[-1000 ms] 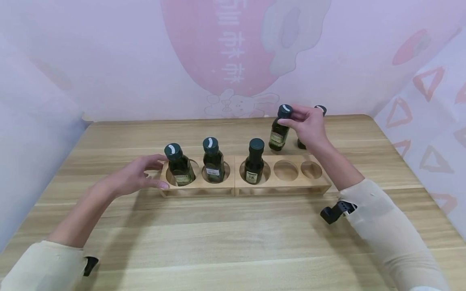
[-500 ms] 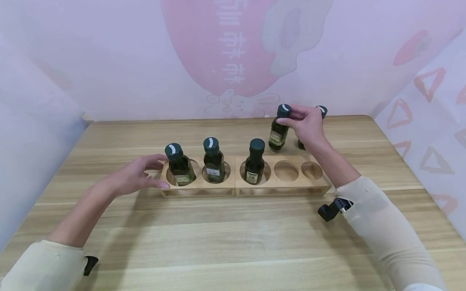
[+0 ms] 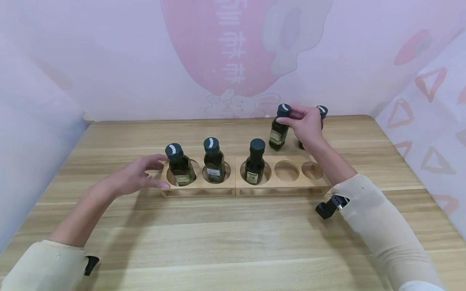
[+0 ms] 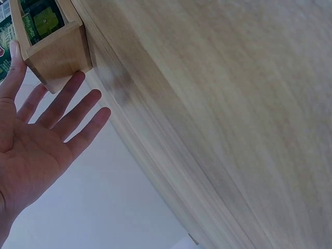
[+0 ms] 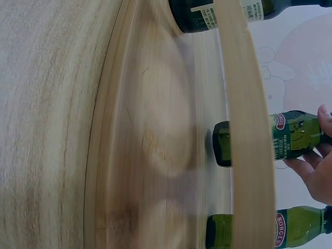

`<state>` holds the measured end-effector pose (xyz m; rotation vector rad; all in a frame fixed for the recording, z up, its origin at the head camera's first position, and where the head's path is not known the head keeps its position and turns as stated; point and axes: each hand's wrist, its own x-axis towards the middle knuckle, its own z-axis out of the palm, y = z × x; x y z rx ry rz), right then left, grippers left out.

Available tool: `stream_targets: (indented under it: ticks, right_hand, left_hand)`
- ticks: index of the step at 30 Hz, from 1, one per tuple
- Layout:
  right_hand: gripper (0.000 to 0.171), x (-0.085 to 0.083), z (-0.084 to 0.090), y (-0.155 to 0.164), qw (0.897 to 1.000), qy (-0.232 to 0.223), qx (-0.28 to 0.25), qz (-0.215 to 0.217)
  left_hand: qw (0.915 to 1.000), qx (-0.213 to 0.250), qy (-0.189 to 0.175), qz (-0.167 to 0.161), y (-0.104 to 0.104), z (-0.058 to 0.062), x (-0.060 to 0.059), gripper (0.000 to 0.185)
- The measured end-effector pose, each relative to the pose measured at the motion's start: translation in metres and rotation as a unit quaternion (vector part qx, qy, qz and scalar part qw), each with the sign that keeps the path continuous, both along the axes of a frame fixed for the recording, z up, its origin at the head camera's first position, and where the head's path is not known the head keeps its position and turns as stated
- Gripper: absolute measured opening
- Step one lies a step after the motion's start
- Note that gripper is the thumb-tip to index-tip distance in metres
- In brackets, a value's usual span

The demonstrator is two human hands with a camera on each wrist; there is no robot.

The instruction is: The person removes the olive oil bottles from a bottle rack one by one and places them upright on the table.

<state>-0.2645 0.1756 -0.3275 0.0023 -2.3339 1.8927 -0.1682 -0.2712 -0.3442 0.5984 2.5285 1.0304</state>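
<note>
So far the wooden rack (image 3: pixel 244 182) is a little over half filled, and it serves as the landmark for everything else — nearest the person, on the bare table (image 3: pixel 233 242) in front of the rack, nothing is standing. At the rack's left end the left hand (image 3: pixel 135 178) rests flat against the wood, fingers straight and spread, gripping nothing; the left wrist view shows the fingertips (image 4: pixel 78 78) touching the end corner. In the rack itself, three dark green bottles stand upright in the three holes counted from that left end: the first bottle (image 3: pixel 179 165), the second bottle (image 3: pixel 213 161) and the third bottle (image 3: pixel 254 162). The two holes at the right end, the fourth hole (image 3: pixel 286 171) and the fifth hole (image 3: pixel 312 170), are open. Just behind that right end, the right hand (image 3: pixel 306 123) pinches a fourth bottle (image 3: pixel 278 131) by its cap, fingers curled round the top — the bottle leans slightly and its base looks at or just above the tabletop; which, I cannot tell. A fifth bottle (image 3: pixel 321 111) stands behind the hand, mostly hidden. By my reckoning, three are seated and two are left.
</note>
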Motion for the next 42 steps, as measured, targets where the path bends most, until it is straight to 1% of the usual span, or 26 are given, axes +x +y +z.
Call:
stream_targets:
  ticks: [13, 27, 34, 42]
  right_hand:
    - [0.046, -0.006, -0.003, -0.002, 1.0, 0.005, 0.003, -0.018]
    - [0.047, -0.009, -0.006, 0.0, 1.0, -0.004, -0.006, -0.018]
    - [0.047, -0.011, -0.006, 0.0, 1.0, -0.003, 0.001, -0.014]
    - [0.045, -0.011, -0.007, 0.001, 1.0, 0.002, 0.008, -0.011]
  left_hand:
    - [1.0, 0.007, 0.0, -0.001, 0.0, 0.001, 0.001, 0.067]
    - [1.0, 0.004, 0.003, 0.0, 0.0, 0.001, 0.0, 0.067]
    - [1.0, 0.008, 0.006, -0.003, 0.0, 0.001, 0.001, 0.067]
    - [1.0, 0.008, 0.0, -0.001, 0.001, 0.002, 0.001, 0.068]
